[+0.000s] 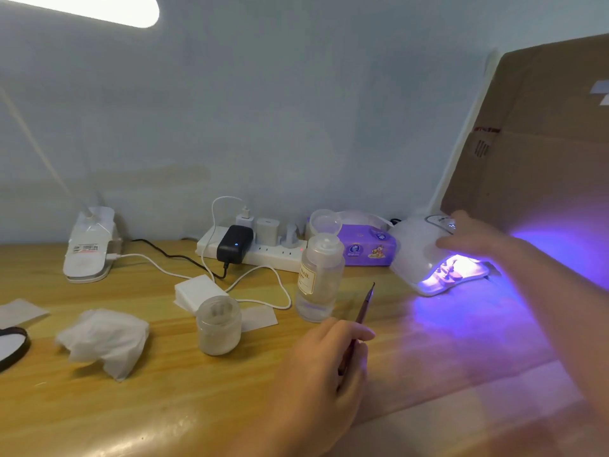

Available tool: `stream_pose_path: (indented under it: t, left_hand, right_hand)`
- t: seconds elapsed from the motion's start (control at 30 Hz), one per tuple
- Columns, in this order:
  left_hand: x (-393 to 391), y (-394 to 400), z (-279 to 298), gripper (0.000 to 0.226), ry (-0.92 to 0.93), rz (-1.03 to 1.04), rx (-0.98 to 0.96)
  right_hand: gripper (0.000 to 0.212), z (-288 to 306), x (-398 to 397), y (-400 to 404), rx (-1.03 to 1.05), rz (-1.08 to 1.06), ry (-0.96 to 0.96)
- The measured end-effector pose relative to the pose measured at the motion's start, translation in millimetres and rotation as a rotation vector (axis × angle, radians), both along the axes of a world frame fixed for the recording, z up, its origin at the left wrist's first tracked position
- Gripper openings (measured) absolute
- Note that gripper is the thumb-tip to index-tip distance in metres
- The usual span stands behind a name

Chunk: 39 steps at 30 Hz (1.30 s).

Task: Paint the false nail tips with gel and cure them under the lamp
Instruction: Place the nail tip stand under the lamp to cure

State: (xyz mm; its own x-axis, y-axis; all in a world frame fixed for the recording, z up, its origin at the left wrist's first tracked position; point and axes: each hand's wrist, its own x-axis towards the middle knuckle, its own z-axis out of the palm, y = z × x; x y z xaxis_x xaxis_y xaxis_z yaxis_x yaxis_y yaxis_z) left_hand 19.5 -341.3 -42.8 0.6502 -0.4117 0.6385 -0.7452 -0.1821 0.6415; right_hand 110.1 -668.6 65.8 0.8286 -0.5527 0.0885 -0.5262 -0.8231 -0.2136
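Note:
A white curing lamp (415, 255) sits at the right of the wooden table and glows violet inside. Under its dome stands a holder with false nail tips (448, 270), lit by the glow. My right hand (471, 237) rests flat on top of the lamp, fingers spread, holding nothing. My left hand (326, 367) hovers low over the table in front of me, closed around a thin gel brush (364, 308) whose tip points up and away. A frosted jar (218, 324) stands to the left of that hand.
A clear pump bottle (318, 278) stands just behind my left hand. A power strip (253, 249) with chargers and cables lies along the wall, beside a purple tissue pack (369, 247). Crumpled wipes (102, 339) lie at left. A cardboard box (540, 143) rises at right.

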Motion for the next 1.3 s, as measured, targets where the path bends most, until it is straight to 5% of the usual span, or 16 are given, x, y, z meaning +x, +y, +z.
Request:
stream_pose_path:
  t: [0.13,0.37,0.6,0.9,1.07,1.3]
  left_hand:
    - [-4,3,3,0.036,0.001,-0.018,0.007]
    - [-2,0,1,0.033,-0.035,0.016,0.062]
    - [-6,1,3,0.023,-0.150,0.020,0.056]
    - [-13,48,43,0.041,-0.252,0.017,0.160]
    - [-18,140,44,0.087,-0.074,0.070,0.357]
    - [-16,306,24,0.056,0.204,0.539,0.275]
  right_hand:
    - [0.087,-9,-33,12,-0.056,0.168,0.024]
    - [0.031,-34,-108,97,-0.125,0.447,-0.217]
    - [0.053,-43,-146,174,-0.081,0.685,-0.231]
    - [0.060,-32,-152,207,0.394,0.744,-0.460]
    - [0.054,-23,-144,253,0.475,0.808,-0.601]
    - [0.059,-47,-107,365,0.459,1.039,-0.467]
